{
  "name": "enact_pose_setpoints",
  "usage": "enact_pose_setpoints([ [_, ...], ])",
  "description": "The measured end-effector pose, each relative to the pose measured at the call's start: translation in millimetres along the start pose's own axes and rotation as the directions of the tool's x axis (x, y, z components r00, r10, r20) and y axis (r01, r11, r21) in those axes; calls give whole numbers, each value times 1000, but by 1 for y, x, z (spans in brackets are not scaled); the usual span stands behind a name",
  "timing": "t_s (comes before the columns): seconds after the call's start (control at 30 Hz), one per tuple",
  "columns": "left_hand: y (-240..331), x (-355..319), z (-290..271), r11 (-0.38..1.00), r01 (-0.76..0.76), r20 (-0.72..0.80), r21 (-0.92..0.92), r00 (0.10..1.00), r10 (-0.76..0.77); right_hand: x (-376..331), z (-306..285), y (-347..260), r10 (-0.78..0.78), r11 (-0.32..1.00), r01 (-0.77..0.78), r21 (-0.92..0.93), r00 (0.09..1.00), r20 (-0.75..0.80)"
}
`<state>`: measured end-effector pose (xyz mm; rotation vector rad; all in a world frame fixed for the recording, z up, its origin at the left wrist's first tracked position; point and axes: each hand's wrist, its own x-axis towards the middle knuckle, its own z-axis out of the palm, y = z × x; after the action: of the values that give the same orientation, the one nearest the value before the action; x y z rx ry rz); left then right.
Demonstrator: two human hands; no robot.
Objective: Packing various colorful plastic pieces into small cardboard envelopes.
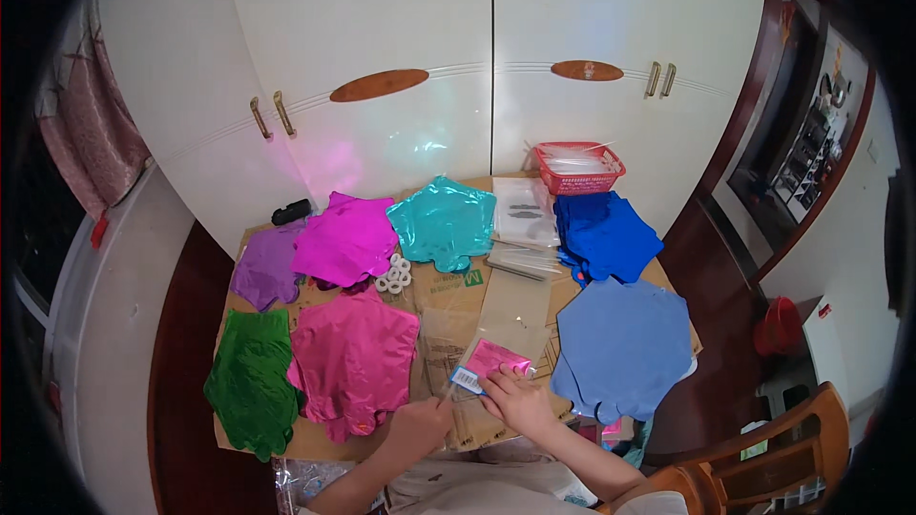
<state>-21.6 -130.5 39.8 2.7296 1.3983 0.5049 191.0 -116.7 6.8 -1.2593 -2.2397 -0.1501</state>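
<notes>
Head view: right hand (518,401), fingers spread, rests on the shiny pink foil packet (497,356), near side of the cardboard-covered table (429,293); left hand (425,422) curled, grip unclear; even pressure should limit creases.

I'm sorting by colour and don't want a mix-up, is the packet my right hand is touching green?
No, the packet touched by the right hand is bright pink, with a blue-and-white label at its near left.

Pink foil packet (496,357) in clear plastic, blue-and-white barcode label (467,380) at lower left, lies flat, slanted, on cardboard-covered bench (313,434).
</notes>
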Motion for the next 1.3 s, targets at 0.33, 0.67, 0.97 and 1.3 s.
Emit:
enact_pose_setpoints([
  [0.33,-15,20,1,976,-37,-63,-216,998,24,0,-2,1,7,1000,-7,21,1000,-12],
  [0.67,-23,28,11,1000,-12,-89,-3,996,11,2,-2,1,9,998,-9,54,1000,-3],
  [0.97,-16,42,18,995,9,-130,101,991,4,3,-6,11,-34,996,27,88,996,83],
  [1.3,22,30,32,944,-275,-140,-184,958,252,9,-9,39,-22,895,-113,431,955,297],
])
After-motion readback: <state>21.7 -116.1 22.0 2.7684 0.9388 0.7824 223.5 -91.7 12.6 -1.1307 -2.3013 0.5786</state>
